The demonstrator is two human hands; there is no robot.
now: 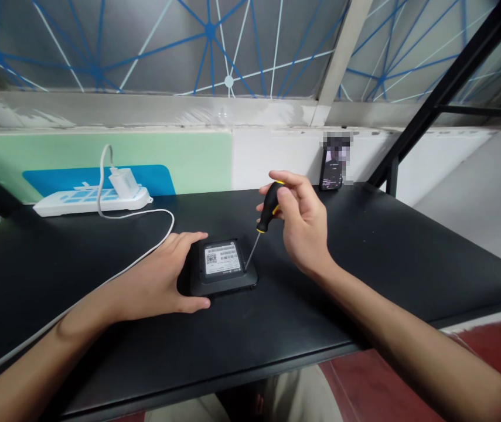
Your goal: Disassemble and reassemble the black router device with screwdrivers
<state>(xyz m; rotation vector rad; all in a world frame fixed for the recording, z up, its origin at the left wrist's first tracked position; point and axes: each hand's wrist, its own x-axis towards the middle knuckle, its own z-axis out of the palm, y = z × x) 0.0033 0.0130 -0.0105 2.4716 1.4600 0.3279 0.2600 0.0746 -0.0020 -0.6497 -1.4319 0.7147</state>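
Note:
A small black box-shaped device (222, 284) lies on the black table, with a white printed label (222, 259) on its upper face. My left hand (162, 275) rests at the device's left side, thumb and fingers spread around its near and far edges. In my right hand (300, 217) is a black and yellow screwdriver (270, 205), held by its handle. The screwdriver leans to the right, and its tip meets the device near the right edge of the label. Whether a screw sits under the tip is too small to tell.
On the black table (386, 252), a white power strip (92, 201) with a plugged-in charger (123, 183) stands at the back left. Its white cable (133, 264) runs behind and under my left arm. A phone (333, 164) leans against the back wall.

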